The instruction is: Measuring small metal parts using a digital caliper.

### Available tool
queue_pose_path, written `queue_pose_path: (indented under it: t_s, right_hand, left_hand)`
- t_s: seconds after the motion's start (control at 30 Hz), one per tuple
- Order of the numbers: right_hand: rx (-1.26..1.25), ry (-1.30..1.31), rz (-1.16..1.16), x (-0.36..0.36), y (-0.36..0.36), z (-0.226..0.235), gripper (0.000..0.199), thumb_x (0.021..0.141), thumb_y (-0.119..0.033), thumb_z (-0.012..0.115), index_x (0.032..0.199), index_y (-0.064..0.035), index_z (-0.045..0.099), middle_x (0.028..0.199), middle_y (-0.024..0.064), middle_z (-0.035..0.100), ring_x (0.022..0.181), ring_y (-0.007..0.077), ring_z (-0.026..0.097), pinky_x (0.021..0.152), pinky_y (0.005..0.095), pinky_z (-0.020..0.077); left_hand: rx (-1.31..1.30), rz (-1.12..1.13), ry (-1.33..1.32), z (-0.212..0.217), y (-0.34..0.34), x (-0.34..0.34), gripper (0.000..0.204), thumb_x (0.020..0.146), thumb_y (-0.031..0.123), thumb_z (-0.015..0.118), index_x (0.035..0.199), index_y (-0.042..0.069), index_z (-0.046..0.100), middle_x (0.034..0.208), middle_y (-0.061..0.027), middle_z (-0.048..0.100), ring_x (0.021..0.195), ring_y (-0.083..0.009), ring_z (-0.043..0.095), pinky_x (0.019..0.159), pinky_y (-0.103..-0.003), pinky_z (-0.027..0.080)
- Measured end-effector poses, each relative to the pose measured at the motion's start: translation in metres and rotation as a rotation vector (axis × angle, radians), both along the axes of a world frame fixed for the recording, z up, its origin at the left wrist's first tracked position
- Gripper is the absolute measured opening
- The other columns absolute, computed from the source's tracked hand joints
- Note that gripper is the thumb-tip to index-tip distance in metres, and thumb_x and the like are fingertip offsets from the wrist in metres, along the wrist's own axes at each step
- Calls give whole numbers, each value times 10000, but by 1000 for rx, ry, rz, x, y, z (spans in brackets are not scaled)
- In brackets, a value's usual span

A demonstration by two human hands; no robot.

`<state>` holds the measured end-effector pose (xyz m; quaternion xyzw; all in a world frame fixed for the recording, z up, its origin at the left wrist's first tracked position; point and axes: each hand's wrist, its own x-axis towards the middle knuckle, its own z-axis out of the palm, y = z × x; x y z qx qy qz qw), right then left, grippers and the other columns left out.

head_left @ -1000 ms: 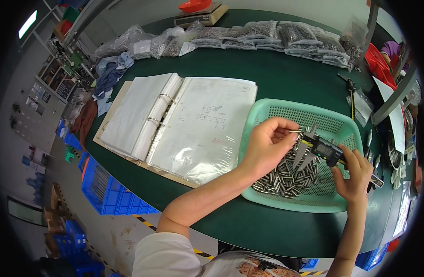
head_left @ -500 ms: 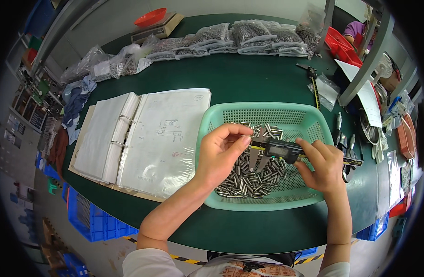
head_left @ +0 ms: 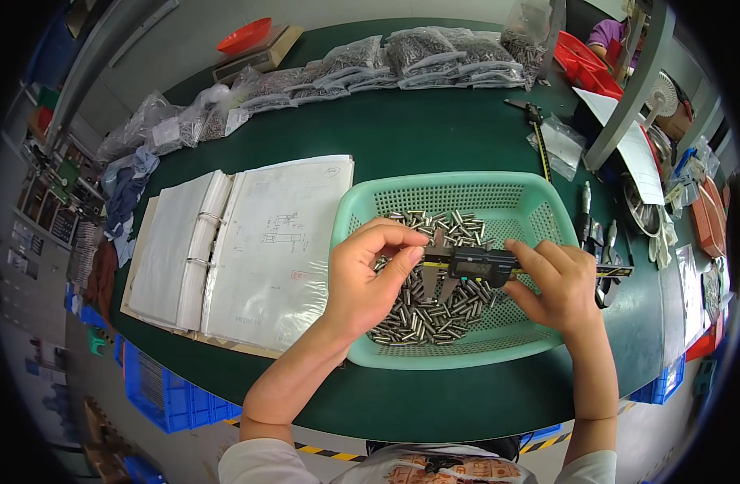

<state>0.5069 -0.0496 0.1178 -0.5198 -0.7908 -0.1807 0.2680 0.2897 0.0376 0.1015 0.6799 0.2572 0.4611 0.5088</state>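
A digital caliper (head_left: 487,264) lay level across the middle of the frame, its long axis running left to right, held above a green plastic basket (head_left: 539,198) that sat on the dark green surface (head_left: 418,129). The right hand (head_left: 557,286) gripped the caliper's slider body, fingers curled around it and thumb underneath. The left hand (head_left: 368,278) sat at the caliper's jaw end, to the left of the display, with thumb and fingertips pinched together at the jaws; whether they pinched one small pin could not be made out. So the left hand was the nearer to the jaws, and the right to the beam, which stuck out toward the right edge of the basket.

Directly below both hands, in the lower middle of the basket, lay a heap of short metal pins (head_left: 434,310), too many to count. There was one caliper and one basket.

To the left of the basket an open ring binder (head_left: 249,250) lay flat with a drawing sheet on top. Along the upper edge of the surface ran a row of clear bags of parts (head_left: 402,60), more than ten, and a red bowl (head_left: 249,35) stood in the upper left.
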Motion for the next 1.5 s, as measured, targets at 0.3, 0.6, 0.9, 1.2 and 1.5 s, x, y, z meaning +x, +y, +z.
queue_pose_path:
  t_s: [0.3,0.6,0.9,1.2,1.5]
  right_hand:
    - [32,29,-13,2,-2,-1,303,573,-272,699,776,-94,561,549,-2,416,435,155,463,392,289,340]
    - [24,74,-6,1,-1,-3,292,579,-277,699,766,-103,557,549,0,429,433,167,475,392,297,357]
    - [60,182,-144,10,0,-3,314,637,-371,690,656,-96,540,530,40,461,430,212,495,405,308,380]
    - [-206,1182,-578,139,70,-22,336,732,-168,609,952,83,568,793,122,597,730,160,549,662,294,419]
    - [-287,1291,-866,200,176,-72,68,701,-63,486,721,1,491,514,74,429,380,165,403,330,295,266]
  left_hand:
    - [38,-28,-14,-1,-2,1,82,772,-46,568,851,-43,589,860,-90,555,750,-110,518,665,-225,429]
    - [38,-21,-5,-1,-2,0,74,772,-47,569,842,-32,587,845,-72,557,706,-85,506,630,-196,415]
    - [-120,113,123,-3,-4,3,78,756,-9,556,821,-1,600,864,-47,529,765,-109,512,677,-222,414]
    - [109,-58,383,-5,-11,16,95,699,73,668,698,24,586,659,-24,528,610,-123,472,561,-250,373]
    - [269,-125,604,-7,-13,7,557,848,416,432,442,34,432,447,-93,427,434,-262,435,422,-378,330]
